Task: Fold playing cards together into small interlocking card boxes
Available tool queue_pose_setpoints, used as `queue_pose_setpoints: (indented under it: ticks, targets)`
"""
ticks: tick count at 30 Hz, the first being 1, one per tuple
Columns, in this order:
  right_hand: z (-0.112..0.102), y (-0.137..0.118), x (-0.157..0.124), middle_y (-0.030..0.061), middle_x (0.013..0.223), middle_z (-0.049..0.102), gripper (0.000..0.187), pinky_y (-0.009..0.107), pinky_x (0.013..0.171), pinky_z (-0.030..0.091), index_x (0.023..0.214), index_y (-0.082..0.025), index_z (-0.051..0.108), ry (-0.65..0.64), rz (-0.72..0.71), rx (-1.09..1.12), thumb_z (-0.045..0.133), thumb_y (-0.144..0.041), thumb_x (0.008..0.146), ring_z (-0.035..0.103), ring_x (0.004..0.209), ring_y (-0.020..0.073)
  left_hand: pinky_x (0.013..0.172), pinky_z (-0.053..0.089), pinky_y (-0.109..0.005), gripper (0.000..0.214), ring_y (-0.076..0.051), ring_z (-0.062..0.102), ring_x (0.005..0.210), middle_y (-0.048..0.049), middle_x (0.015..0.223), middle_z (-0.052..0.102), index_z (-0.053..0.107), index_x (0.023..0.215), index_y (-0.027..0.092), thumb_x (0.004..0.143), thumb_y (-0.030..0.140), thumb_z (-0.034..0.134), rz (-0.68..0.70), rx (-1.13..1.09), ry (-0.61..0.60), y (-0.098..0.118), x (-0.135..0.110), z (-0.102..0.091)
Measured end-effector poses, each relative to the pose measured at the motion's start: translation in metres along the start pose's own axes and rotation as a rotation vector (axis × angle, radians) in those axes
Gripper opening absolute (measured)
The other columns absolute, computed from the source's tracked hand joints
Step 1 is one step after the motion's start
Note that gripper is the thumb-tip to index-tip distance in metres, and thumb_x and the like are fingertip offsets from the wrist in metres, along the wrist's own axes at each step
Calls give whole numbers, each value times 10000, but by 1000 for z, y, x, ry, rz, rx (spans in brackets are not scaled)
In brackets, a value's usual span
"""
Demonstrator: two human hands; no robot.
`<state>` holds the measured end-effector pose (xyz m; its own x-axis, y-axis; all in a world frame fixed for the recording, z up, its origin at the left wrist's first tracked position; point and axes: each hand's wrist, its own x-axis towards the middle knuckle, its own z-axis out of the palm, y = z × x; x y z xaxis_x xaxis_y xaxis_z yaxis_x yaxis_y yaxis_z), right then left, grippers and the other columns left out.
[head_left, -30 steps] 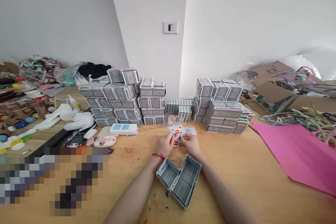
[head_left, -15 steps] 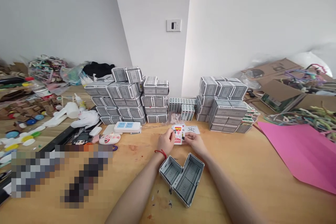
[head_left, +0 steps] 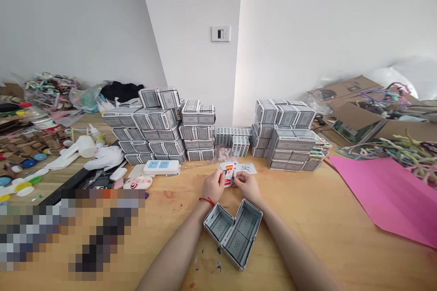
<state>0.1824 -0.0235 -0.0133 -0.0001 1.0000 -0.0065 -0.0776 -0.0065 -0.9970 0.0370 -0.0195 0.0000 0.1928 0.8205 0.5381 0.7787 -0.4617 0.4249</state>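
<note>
Two hands are sharing one small group of playing cards (head_left: 228, 177) just above the far middle of the table (head_left: 327, 223). The left hand (head_left: 212, 186) is gripping their left edge, its thumb pressing on the face of the front card and its fingers curling behind. The right hand (head_left: 248, 185) is pinching at their right edge, thumb and forefinger closing with no visible gap; how many cards each is holding cannot be told. A red string (head_left: 206, 200) is circling the left wrist. Loose cards (head_left: 247, 168) are lying just beyond the fingers.

Nearer, between the forearms, a heart-shaped tray (head_left: 242, 234) made of cards is standing on the table, its notch facing the far side. Its floor and walls are appearing complete, while its top is lying open and the cards in hand are remaining separate from it. What else is lacking, the view is not showing.

Farther out, many card-covered boxes are looking finished: a left stack (head_left: 160, 134), a middle stack (head_left: 198, 132) and a right stack (head_left: 292, 138). Small card packs (head_left: 235, 138) are sitting between the last two. A power strip (head_left: 161, 167) is resting before the left stack, and pink paper (head_left: 385, 200) is spreading over the right side.
</note>
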Motion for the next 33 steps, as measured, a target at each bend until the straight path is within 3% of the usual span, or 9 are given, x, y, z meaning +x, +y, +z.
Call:
queue_pose_setpoints:
  ticks: [4,9,13,17,23,33]
  targets:
    - [-1,-4,-1,37,685,669,213,308,617,528,706,-171,573,-51,11,-20,621,-356,610,643,646,191,531,348,-210,183,-111,533,542,8,592,582,515,750,194,838,245,362,-38,5,-4,-3,0,0]
    - [3,-2,-2,4,549,620,162,288,572,507,627,-187,529,35,-2,-72,609,-326,610,610,551,169,574,362,-218,194,-121,547,592,-17,632,600,520,742,186,838,229,358,84,29,-13,-2,-1,1]
    - [3,-3,-3,-6,550,605,148,269,556,483,620,-187,515,84,-60,-147,601,-307,611,587,538,153,577,362,-225,185,-131,551,603,-27,644,597,514,774,179,838,218,345,96,33,-3,-1,-1,2]
    - [0,-10,-5,-13,569,603,189,274,591,486,662,-184,523,-8,-91,-43,623,-335,608,586,555,144,546,349,-219,174,-130,551,583,-13,639,588,500,821,182,840,215,330,-24,-8,31,-3,0,2]
    - [-6,-20,-6,27,699,650,313,317,637,512,699,-182,566,-124,0,75,666,-452,576,618,628,175,501,321,-203,184,-112,511,528,12,612,562,488,824,189,844,268,323,-189,-149,2,-5,1,2]
    - [-5,-10,2,-3,504,606,380,303,537,490,536,-197,485,-41,4,23,706,-503,497,588,491,167,484,355,-168,265,-85,479,526,25,583,521,484,673,159,808,358,372,-302,-549,-40,-6,6,3]
